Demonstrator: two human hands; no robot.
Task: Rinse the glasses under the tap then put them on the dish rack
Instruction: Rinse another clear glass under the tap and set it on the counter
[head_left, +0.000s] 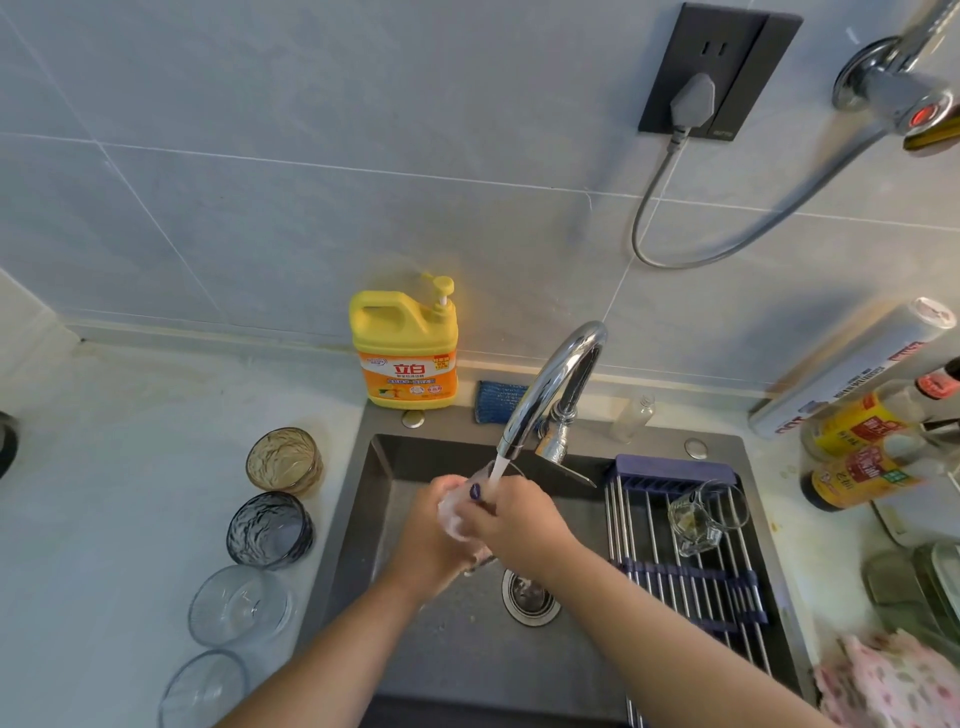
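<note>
Over the dark sink (379, 467), my left hand (428, 540) and my right hand (511, 519) both grip a clear glass (451, 514) tilted under the chrome tap (545, 389). Water runs from the spout into its mouth. Most of the glass is hidden by my fingers. On the roll-up dish rack (691, 577) across the sink's right side stands a clear glass with a handle (698, 514). To the left, the counter holds a row of glasses: an amber one (283, 460), a dark grey one (270, 530), a clear one (239, 605) and another clear one (205, 688).
A yellow detergent bottle (405, 345) and a blue sponge (498, 400) sit behind the sink. Sauce bottles (872, 452), a white roll (852, 364), stacked dishes (919, 587) and a pink cloth (893, 680) crowd the right counter. The drain (530, 595) lies below my hands.
</note>
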